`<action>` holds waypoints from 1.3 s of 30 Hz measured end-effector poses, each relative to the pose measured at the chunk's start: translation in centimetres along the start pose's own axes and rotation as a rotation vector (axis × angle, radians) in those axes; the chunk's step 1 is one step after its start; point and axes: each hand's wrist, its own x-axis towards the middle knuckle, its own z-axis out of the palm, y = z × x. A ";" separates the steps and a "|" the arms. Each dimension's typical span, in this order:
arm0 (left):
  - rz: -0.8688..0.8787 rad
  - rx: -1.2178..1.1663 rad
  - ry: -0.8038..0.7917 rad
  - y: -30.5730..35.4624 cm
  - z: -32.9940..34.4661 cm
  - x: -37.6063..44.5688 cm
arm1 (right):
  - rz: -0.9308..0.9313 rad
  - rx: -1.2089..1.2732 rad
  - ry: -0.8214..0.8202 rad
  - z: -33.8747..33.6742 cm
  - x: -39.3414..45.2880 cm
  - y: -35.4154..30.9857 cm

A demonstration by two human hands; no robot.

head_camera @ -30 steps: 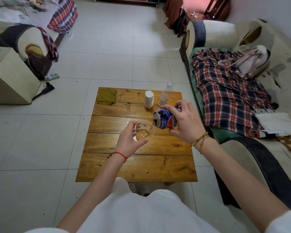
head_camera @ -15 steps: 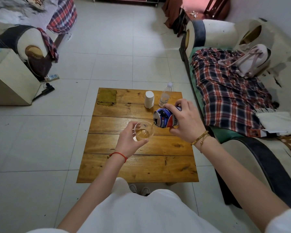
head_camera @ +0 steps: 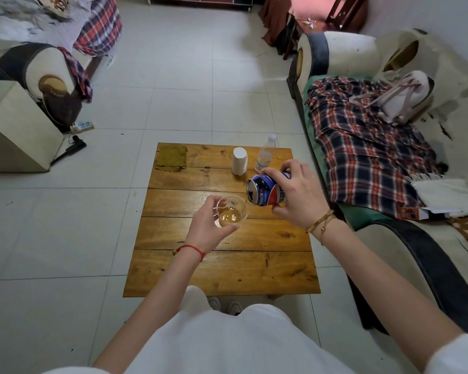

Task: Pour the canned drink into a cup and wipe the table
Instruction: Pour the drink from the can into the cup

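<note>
My left hand [head_camera: 206, 230] holds a clear cup [head_camera: 231, 211] above the middle of the wooden table [head_camera: 222, 271]. Amber drink fills the cup's lower part. My right hand [head_camera: 297, 195] grips a blue, red and white can [head_camera: 264, 190], tipped on its side with its open top against the cup's right rim. A green-yellow cloth [head_camera: 172, 158] lies flat on the table's far left corner.
A white cylinder [head_camera: 240, 161] and a clear plastic bottle [head_camera: 265, 153] stand at the table's far edge. A sofa with a plaid blanket [head_camera: 368, 149] runs along the right. An armchair and a beige box [head_camera: 14, 130] stand at the left on the tiled floor.
The can has stayed tipped at the cup's rim while the amber drink in the cup has risen slightly. Both hands have barely moved.
</note>
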 end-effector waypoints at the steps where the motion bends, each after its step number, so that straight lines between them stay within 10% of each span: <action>1: -0.001 0.002 0.000 0.0 0.0 0.1 | -0.001 0.001 0.000 0.0 0.1 0.0; 39: 0.004 0.001 0.004 0.3 0.0 1.1 | -0.023 -0.010 0.015 0.3 1.8 -0.3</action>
